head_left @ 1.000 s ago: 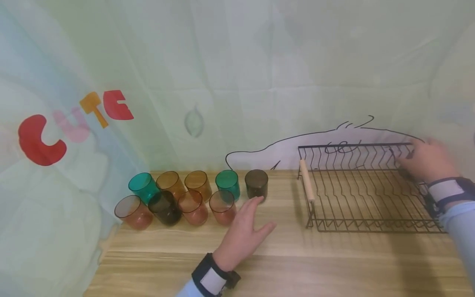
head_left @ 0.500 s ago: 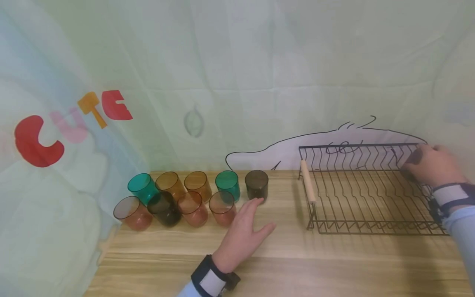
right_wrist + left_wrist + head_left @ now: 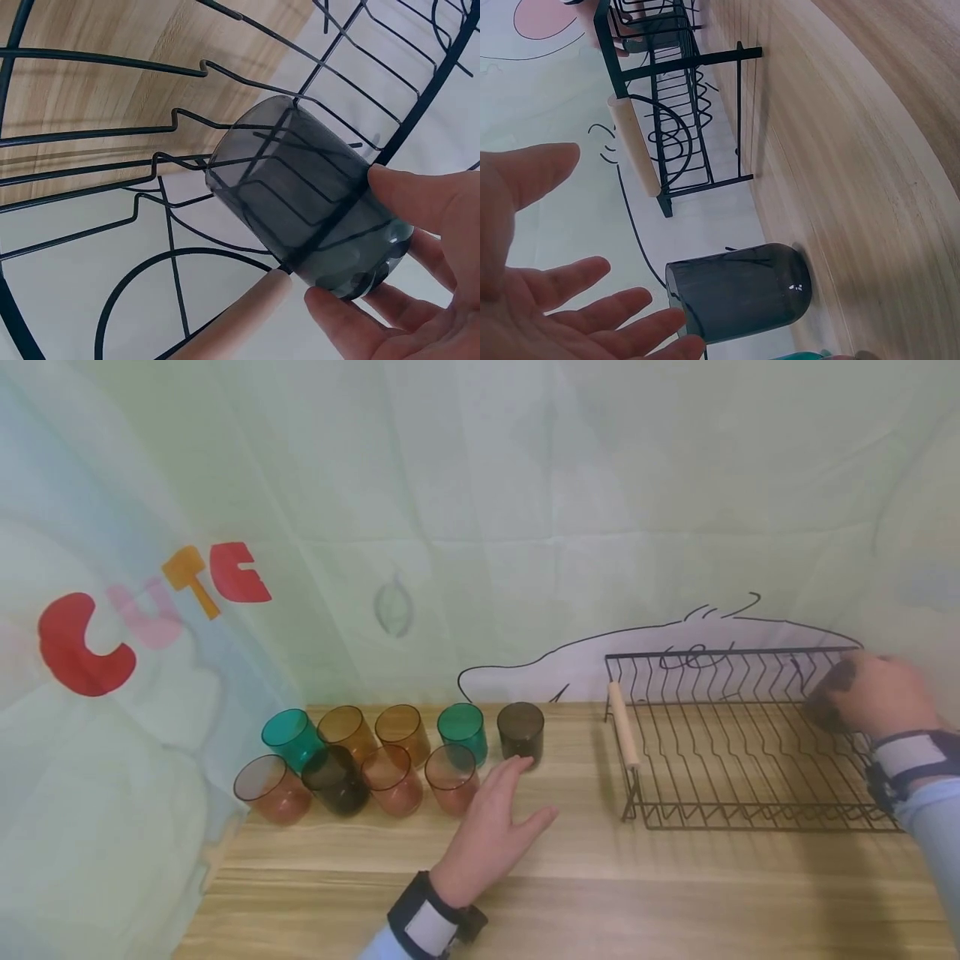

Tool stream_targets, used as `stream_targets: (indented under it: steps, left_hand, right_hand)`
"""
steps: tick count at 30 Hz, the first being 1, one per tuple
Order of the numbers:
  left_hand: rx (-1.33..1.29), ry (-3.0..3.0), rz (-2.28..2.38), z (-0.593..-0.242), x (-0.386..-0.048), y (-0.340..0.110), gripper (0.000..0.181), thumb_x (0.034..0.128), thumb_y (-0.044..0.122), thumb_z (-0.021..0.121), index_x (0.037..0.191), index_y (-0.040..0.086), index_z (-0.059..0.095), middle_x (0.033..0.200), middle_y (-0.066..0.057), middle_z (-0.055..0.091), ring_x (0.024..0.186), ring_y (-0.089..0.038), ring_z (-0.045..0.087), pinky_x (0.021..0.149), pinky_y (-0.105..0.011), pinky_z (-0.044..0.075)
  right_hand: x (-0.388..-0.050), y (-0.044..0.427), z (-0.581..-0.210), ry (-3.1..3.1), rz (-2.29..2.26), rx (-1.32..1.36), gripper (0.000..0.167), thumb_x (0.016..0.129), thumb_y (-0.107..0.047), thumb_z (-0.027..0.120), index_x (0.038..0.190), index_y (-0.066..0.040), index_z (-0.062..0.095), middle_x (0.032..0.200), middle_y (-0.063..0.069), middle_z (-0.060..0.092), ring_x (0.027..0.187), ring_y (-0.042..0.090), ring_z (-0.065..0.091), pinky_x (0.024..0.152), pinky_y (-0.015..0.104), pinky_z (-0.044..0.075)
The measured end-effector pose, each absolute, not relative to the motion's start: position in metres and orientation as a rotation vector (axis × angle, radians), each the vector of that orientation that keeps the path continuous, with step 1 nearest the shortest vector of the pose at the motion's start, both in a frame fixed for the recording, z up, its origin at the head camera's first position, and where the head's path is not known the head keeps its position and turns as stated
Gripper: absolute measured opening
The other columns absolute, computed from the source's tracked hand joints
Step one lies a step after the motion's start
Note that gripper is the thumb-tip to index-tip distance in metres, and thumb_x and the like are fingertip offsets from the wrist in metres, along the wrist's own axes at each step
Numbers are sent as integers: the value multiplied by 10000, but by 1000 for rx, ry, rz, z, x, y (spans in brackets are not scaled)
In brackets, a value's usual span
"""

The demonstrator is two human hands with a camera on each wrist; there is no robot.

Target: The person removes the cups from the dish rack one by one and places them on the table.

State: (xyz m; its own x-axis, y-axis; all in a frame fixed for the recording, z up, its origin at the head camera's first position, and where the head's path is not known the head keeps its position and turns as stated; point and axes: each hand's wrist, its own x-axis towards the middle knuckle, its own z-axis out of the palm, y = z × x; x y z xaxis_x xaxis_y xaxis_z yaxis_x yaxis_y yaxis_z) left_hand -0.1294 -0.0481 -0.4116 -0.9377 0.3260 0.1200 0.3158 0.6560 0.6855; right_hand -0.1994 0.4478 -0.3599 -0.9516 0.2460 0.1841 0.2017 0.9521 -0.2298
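My right hand [image 3: 888,693] grips a dark grey glass [image 3: 300,195] by its base end, at the far right corner of the black wire dish rack [image 3: 727,652]. The right wrist view shows that glass tilted, its mouth end against the rack's wires, close to a wooden handle [image 3: 232,319]. With fingers spread, my left hand [image 3: 483,839] is held over the table, nearest to another dark glass [image 3: 521,731] and a pink glass [image 3: 452,781]. Nothing is in its grasp; in the left wrist view the fingers look relaxed, the dark glass [image 3: 739,292] just beyond them.
Several coloured glasses stand in two rows at the left, among them a teal glass [image 3: 291,737], an amber glass [image 3: 401,731] and a green glass [image 3: 461,731]. A printed curtain [image 3: 480,527] hangs behind the wooden table [image 3: 585,902].
My right hand has shifted slightly right with the dark glass at the rack's far right corner. My left hand stays almost still.
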Motion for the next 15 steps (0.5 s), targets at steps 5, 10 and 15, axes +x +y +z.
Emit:
stream_targets:
  steps: [5, 10, 15]
  left_hand:
    - [554, 2841, 1180, -407, -128, -48, 768, 825, 648, 526, 1428, 208, 348, 1490, -57, 352, 1348, -226, 377, 1063, -465, 388]
    - [540, 2833, 1181, -405, -129, -49, 781, 824, 651, 525, 1440, 212, 329, 1493, -50, 349, 1354, -210, 366, 1076, -451, 376]
    - [533, 2839, 1196, -404, -130, -48, 774, 826, 627, 550, 1439, 210, 329, 1478, -24, 368, 1346, -199, 376, 1077, -440, 378]
  right_hand:
    - [-195, 443, -356, -2888, 345, -341, 581, 830, -168, 647, 1310, 71, 422, 1124, 406, 494, 979, 565, 460, 811, 687, 369]
    - [-191, 426, -344, -2845, 449, -343, 634, 873, -277, 618, 1393, -9, 374, 1225, 380, 468, 1054, 556, 426, 854, 703, 334]
    - [-188, 402, -333, -2753, 508, -236, 594, 879, -283, 617, 1384, -45, 412, 1279, 347, 471, 1097, 538, 430, 895, 691, 309]
